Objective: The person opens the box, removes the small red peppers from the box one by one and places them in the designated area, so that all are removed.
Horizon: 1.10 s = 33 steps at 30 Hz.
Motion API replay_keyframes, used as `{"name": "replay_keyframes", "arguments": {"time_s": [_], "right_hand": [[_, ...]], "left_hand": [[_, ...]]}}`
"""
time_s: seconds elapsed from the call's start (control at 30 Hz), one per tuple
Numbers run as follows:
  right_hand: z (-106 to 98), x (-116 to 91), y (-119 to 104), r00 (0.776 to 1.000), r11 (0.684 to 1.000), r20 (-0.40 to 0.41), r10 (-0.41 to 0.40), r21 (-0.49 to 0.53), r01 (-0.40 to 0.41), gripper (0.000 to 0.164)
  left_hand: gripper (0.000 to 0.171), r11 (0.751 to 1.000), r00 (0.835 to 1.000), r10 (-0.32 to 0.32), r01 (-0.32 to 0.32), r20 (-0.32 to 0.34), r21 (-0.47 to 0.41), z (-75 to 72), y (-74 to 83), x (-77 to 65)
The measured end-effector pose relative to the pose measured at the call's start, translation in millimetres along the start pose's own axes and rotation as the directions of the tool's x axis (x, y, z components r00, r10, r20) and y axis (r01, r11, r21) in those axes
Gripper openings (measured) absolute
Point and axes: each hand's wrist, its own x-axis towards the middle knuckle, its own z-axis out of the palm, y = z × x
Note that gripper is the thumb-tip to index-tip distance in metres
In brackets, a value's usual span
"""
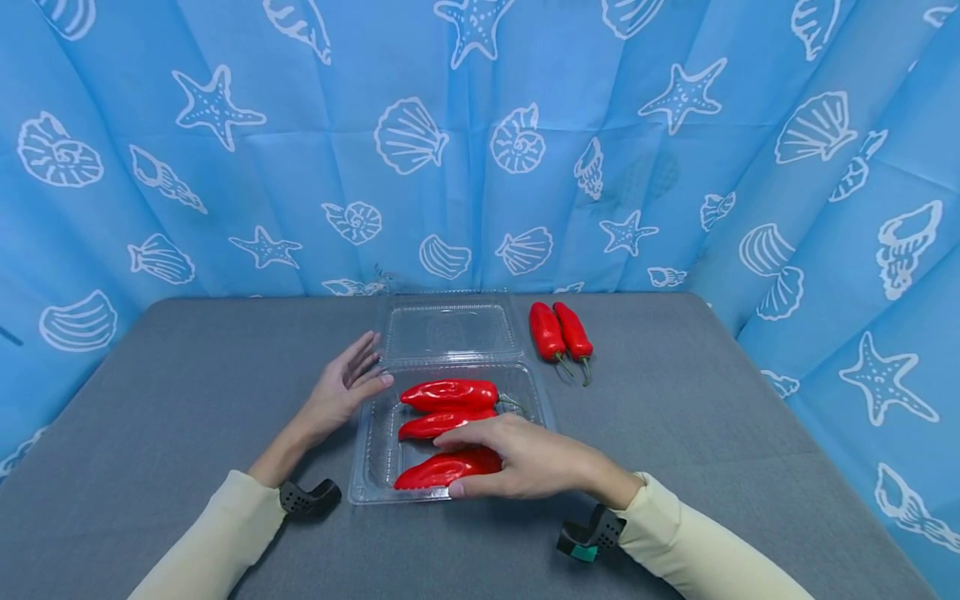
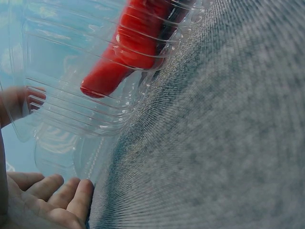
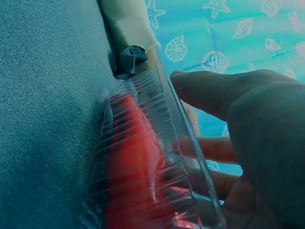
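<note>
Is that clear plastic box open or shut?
Open. The hinged lid lies back beyond the base, leaving three red peppers exposed inside.

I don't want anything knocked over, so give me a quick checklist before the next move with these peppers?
1. Lid folded back: ok, it lies open behind the tray.
2. Three red peppers within the tray: ok.
3. Right hand clear of the tray: not ok, it is over the nearest pepper.
4. Nearest pepper released: cannot tell, fingers partly cover it.
5. Left hand free: ok, open at the tray's left side.
6. All peppers inside: not ok, two peppers lie outside.
</note>
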Motion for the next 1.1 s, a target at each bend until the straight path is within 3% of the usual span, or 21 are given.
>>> {"name": "replay_keyframes", "arguments": {"time_s": [0.43,1.1], "right_hand": [[-3.2,1.4,2.6,0.996,0.997,0.049,0.075,0.015,-0.076,0.058],[-4.9,3.6,5.6,0.994,0.996,0.061,0.094,-0.003,-0.094,0.058]], "left_hand": [[0.084,1.000,1.000,-0.004,0.005,-0.008,0.015,0.7,0.2,1.3],[0.084,0.999,1.000,-0.022,0.022,-0.013,0.031,0.6,-0.4,1.1]]}}
